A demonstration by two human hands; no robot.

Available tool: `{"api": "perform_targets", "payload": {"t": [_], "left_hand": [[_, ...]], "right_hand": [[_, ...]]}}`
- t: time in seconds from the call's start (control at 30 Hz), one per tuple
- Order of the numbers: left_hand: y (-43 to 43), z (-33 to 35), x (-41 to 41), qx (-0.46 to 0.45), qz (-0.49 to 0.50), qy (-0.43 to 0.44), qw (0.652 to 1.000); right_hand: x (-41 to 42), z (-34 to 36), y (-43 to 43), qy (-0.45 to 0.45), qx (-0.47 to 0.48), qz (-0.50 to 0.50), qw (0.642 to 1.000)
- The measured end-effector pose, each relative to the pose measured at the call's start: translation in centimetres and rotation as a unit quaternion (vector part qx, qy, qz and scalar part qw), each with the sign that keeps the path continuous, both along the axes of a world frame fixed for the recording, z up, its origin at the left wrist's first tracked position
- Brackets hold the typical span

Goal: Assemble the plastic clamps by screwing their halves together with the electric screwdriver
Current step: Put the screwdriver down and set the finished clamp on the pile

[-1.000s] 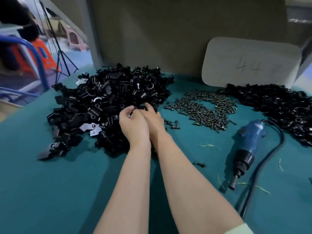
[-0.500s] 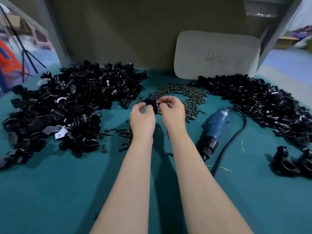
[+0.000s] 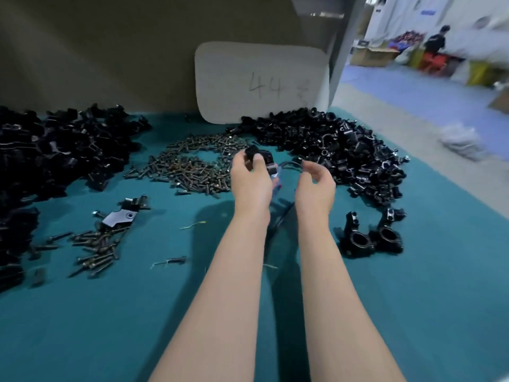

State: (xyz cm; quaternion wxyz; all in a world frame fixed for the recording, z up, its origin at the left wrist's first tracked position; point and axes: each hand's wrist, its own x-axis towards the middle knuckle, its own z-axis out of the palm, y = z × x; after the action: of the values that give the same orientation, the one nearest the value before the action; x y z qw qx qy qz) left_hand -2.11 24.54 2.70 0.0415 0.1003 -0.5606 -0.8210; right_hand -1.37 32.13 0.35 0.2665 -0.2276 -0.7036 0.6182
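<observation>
My left hand [image 3: 252,180] holds a black plastic clamp piece [image 3: 260,158] between thumb and fingers, raised above the teal table [image 3: 110,312]. My right hand [image 3: 315,186] hangs beside it with fingers loosely curled and nothing in them. The blue electric screwdriver [image 3: 281,186] lies under and between my hands, mostly hidden and blurred; its cable runs back between my forearms. A pile of dark screws [image 3: 192,166] lies just left of my hands. Black clamp halves form a heap at the left [image 3: 60,150] and another at the right [image 3: 344,150].
Two larger black clamps [image 3: 370,235] stand right of my right forearm. Loose screws [image 3: 93,249] and a grey-faced part [image 3: 121,216] lie at the left. A white board marked 44 [image 3: 261,81] leans on the back wall. The table's right edge borders an open floor with a person far off.
The view has swung right. My right hand has let go of the clamp piece and moved apart to the right; my left hand alone keeps hold of it.
</observation>
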Motion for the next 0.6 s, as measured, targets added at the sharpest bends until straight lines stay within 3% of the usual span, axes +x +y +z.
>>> {"api": "perform_targets", "payload": {"t": [0.07, 0.2, 0.4, 0.6], "left_hand": [[2.1, -0.1, -0.3, 0.097, -0.049, -0.038, 0.993], [4.6, -0.6, -0.9, 0.192, -0.103, -0.079, 0.973], [5.3, -1.3, -1.6, 0.242, -0.134, -0.110, 0.955], [4.8, -1.3, -1.5, 0.248, -0.135, -0.119, 0.952]], "right_hand": [[-0.6, -1.1, 2.8, -0.094, 0.080, -0.043, 0.991], [-2.2, -2.3, 6.0, -0.236, 0.160, -0.045, 0.957], [-4.2, -2.8, 7.5, -0.311, 0.249, -0.059, 0.915], [-5.0, -3.0, 7.2, -0.335, 0.265, -0.062, 0.902]]}}
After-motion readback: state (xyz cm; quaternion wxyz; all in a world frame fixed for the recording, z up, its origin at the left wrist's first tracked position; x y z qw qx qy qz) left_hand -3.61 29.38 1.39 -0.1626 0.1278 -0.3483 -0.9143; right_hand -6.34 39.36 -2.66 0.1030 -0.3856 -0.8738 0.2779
